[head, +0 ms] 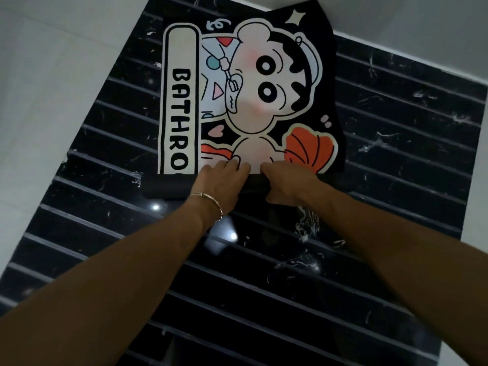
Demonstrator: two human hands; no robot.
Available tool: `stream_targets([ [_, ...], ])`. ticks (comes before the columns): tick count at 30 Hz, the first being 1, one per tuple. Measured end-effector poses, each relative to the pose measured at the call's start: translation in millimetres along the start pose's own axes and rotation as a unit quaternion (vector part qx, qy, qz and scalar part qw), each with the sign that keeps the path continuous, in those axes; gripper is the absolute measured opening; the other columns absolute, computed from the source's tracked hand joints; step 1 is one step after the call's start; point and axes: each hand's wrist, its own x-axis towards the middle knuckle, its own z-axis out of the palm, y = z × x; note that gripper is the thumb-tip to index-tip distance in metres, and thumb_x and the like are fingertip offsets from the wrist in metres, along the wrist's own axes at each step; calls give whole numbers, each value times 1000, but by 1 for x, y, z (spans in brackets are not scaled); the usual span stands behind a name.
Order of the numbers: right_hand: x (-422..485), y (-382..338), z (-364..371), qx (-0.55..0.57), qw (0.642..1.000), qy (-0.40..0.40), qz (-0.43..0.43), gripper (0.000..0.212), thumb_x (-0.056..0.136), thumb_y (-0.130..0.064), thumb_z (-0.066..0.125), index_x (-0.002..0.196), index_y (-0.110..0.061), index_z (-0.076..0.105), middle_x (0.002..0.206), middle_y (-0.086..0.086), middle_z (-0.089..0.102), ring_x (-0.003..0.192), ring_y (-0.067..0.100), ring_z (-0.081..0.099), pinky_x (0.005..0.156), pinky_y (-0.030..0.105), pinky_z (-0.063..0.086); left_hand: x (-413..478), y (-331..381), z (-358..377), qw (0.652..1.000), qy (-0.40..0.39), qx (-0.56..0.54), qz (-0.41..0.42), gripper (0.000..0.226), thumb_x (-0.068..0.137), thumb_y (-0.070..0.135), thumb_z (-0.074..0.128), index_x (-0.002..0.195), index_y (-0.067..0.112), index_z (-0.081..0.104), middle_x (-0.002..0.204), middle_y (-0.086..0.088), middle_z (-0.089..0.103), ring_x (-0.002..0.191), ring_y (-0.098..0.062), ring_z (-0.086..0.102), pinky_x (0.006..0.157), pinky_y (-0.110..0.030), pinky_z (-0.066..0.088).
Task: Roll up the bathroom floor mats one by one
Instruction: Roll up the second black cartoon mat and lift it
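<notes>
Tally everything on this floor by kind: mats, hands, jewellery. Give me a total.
Floor mat: 1, partly rolled
Hands: 2, the left hand and the right hand
Bracelet: 1, on the left wrist
Total: 4

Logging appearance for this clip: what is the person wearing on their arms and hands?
No sleeves are in view and both arms are bare up to the frame edge. The left hand and right hand have no gloves. A thin, pale metallic bracelet circles the left wrist; the right wrist shows nothing.

Home bathroom: cartoon mat [245, 101] lettered "BATHRO", grooved black marble floor [250, 299], pale tiles [52, 75].
</notes>
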Motion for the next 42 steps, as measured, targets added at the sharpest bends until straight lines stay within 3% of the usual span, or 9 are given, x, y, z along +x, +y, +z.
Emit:
stream_targets([
  [7,-11,-6,16,-72,992,104,15,40,82,-20,61,117,-12,43,108,9,51,96,30,51,67,34,30,15,-10,-11,993,-85,-77,21,33,83,22,60,112,14,47,100,-9,60,88,-28,60,64,-33,40],
  [12,2,1,4,8,999,48,13,26,85,-23,59,104,-10,47,87,7,47,81,29,54,60,33,40,6,-7,-7,999,4,-40,17,42,82,22,62,118,16,40,109,-5,55,99,-25,56,66,-35,41],
  [15,1,-1,2,11,999,53,1,31,84,-24,62,108,-10,48,98,11,53,89,31,55,64,35,42,7,-9,-10,999,-24,-45,9,37,84,22,61,115,14,43,106,-5,58,94,-25,59,65,-34,39],
  [19,-8,-1,10,-74,989,123,20,39,81,-24,63,113,-13,45,109,8,52,99,29,51,68,34,30,15,-12,-17,995,-60,-79,25,32,82,23,62,109,14,47,97,-7,62,86,-26,60,63,-32,41],
  [25,4,4,-3,2,1000,21,-4,26,85,-21,61,106,-10,50,102,11,57,84,27,55,60,33,37,7,-6,-7,1000,14,-17,8,46,80,26,64,118,15,41,111,-6,54,102,-26,55,73,-37,44],
  [32,-7,1,8,-78,990,116,-7,39,80,-21,64,112,-11,46,107,10,53,92,29,53,64,35,29,15,-8,-12,995,-46,-89,-7,33,82,25,61,110,15,47,102,-7,61,91,-27,60,67,-34,39],
  [35,0,3,0,-26,997,71,-7,32,84,-23,62,110,-11,48,105,9,55,89,27,56,61,33,35,9,-4,-9,1000,4,-26,-9,47,82,27,62,121,15,39,110,-5,54,98,-26,57,66,-35,37],
  [38,5,4,-6,6,1000,8,-29,30,83,-21,62,109,-10,50,105,10,58,89,25,57,62,31,38,7,-3,-5,1000,-3,-11,-18,44,84,24,61,121,14,39,110,-6,55,97,-26,58,66,-34,37],
  [42,-2,4,5,-46,993,105,-18,40,80,-25,65,113,-11,46,106,9,56,91,27,55,64,32,33,11,-6,-7,998,-20,-60,-32,38,85,23,61,117,14,42,105,-7,59,93,-27,61,66,-34,40],
])
